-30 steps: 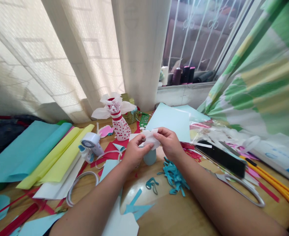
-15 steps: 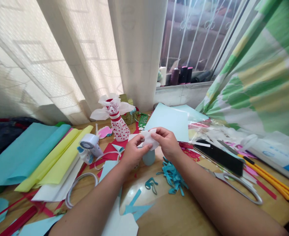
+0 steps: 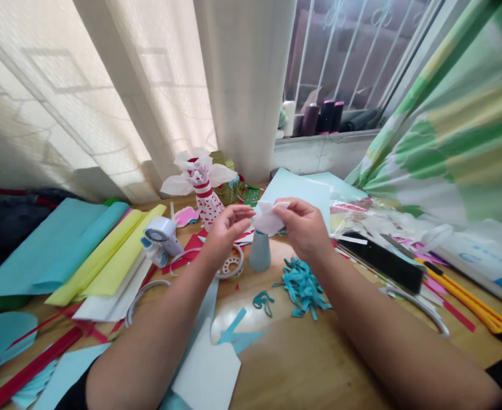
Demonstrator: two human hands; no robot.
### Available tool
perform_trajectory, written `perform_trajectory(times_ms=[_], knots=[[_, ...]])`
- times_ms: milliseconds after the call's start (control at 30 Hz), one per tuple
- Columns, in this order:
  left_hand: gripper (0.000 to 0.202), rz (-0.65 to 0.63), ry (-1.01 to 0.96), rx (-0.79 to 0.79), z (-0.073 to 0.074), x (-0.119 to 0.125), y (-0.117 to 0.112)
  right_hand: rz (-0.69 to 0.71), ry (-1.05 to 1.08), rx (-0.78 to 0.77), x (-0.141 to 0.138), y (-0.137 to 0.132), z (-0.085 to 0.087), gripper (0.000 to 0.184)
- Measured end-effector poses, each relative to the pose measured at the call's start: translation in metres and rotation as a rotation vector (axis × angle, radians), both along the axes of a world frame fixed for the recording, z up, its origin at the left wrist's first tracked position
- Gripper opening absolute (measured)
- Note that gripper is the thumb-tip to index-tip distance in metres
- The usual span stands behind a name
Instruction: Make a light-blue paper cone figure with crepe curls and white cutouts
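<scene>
Tissue paper (image 3: 270, 217) sits pinched in the right grip (image 3: 304, 228); the left grip (image 3: 229, 230) stands open nearby. Too hard a tug could tear it.

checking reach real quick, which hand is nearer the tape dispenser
Left hand. It is raised to the right of the white tape dispenser, not touching it. The right hand is farther right, holding white tissue paper.

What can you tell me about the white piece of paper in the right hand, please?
The white tissue-like paper piece is small, soft-looking and irregular, with crumpled, pointed edges. The right hand's fingers pinch it above the narrow top of a pale blue cone. The left hand is close beside it; whether they touch is unclear.
</scene>
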State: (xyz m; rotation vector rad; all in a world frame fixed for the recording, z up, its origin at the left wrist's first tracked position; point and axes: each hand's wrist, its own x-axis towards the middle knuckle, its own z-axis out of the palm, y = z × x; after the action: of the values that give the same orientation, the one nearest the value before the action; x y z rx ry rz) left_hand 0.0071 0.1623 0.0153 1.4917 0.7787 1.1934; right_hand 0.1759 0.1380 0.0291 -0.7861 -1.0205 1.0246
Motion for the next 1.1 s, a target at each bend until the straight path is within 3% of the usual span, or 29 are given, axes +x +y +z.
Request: perform_trajectory(times_ms=[167,233,300,400,500,633,733,833,933,1000,1100], knots=[[0.025,0.107,0.071,0.003,0.044,-0.024,-0.003,-0.022,0.051,0.061,0.016,-0.039,0.037,0.005],[0.023,0.125,0.197,0.074,0.057,-0.039,-0.015,0.008,0.013,-0.032,0.019,-0.063,0.035,0.007],[0.019,0.184,0.368,0.134,0.061,-0.056,-0.035,0.063,-0.044,-0.145,0.021,-0.088,0.02,0.007],[0.012,0.227,0.718,0.225,0.046,-0.078,-0.079,0.178,-0.336,-0.333,0.019,-0.123,-0.018,0.015],[0.01,0.1,1.065,0.294,0.017,-0.086,-0.133,0.163,-0.729,-0.343,0.013,-0.146,-0.05,0.022],[0.024,0.092,1.115,0.347,-0.012,-0.082,-0.193,0.048,-0.89,-0.226,0.007,-0.157,-0.068,0.016],[0.019,0.156,1.069,0.392,-0.021,-0.085,-0.217,-0.111,-1.073,0.036,0.011,-0.161,-0.072,0.031],[0.017,0.208,1.089,0.408,-0.026,-0.097,-0.226,-0.248,-1.231,0.348,0.017,-0.165,-0.072,0.023],[0.019,0.241,1.142,0.406,-0.026,-0.107,-0.219,-0.252,-1.216,0.446,0.02,-0.167,-0.067,0.008],[0.02,0.27,1.217,0.404,-0.021,-0.11,-0.199,-0.18,-1.185,0.45,0.018,-0.167,-0.061,0.006],[0.025,0.325,1.256,0.429,-0.008,-0.105,-0.146,-0.079,-1.155,0.465,0.01,-0.166,-0.052,0.008]])
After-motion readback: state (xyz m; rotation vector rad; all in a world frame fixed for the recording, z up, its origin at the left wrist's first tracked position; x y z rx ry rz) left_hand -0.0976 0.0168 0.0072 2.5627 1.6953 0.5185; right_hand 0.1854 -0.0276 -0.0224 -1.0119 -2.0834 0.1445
